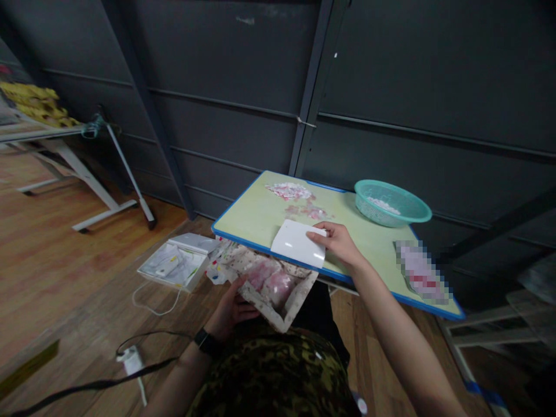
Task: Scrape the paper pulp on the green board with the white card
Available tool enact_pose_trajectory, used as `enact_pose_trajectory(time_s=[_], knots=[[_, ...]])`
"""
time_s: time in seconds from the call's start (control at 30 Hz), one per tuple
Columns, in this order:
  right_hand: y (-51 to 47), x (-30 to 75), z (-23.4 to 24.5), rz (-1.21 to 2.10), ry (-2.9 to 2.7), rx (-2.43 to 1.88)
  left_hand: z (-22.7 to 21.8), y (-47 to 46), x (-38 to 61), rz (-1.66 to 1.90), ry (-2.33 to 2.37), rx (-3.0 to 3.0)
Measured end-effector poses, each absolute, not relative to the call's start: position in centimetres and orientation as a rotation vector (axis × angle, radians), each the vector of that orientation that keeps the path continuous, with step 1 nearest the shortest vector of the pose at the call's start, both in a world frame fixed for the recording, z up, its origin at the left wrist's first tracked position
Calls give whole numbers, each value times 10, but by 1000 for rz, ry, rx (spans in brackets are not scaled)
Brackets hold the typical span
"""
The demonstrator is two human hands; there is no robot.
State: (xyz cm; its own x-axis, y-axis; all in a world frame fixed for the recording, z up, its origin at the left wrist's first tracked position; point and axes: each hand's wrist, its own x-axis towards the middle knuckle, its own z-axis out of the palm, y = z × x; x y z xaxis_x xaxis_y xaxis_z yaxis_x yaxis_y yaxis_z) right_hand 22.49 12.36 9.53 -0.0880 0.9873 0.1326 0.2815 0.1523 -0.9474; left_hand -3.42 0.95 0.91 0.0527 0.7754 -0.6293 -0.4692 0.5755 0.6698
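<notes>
Right hand (339,240): thumb and fingers pinched together on the white card (297,240), at its right side
Card: lying pretty flat at the front edge of the table (243,214), glossy, pale stuff just behind it
Left hand (237,307): clamped on the near left side of the box (264,305), watch (206,341) on that wrist
Box: just below the table's front edge, stained and kinda tilted, with pinkish-white stuff (278,286) inside (can't make out what exactly)
Table top: pale yellow with a blue rim, a heap of white and pink flakes (289,190) toward the back, a pinkish smear (308,210) between heap and card
Basket (410,207): green, back right of the table, white bits (384,205) in it
Right end: some pixelated thing (421,275), no clue what it is
Floor: open white carton (189,242) off to the left, white plug (132,360) and cords nearer me
</notes>
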Motion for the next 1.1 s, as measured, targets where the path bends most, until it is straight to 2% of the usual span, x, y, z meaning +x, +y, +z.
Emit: enact_pose_trajectory(time_s=[0.27, 0.57, 0.8, 1.1], knots=[[128, 240, 84, 794, -1469, -1346, 8, 11, -34, 957, 1186, 327], [114, 235, 93, 965, -1438, -1252, 9, 9, -34, 936, 1174, 323], [152, 281, 96, 455, -1353, -1341, 5, 10, -35, 961, 1159, 316], [156, 276, 81, 229, -1503, -1455, 13, 9, -31, 923, 1182, 315]])
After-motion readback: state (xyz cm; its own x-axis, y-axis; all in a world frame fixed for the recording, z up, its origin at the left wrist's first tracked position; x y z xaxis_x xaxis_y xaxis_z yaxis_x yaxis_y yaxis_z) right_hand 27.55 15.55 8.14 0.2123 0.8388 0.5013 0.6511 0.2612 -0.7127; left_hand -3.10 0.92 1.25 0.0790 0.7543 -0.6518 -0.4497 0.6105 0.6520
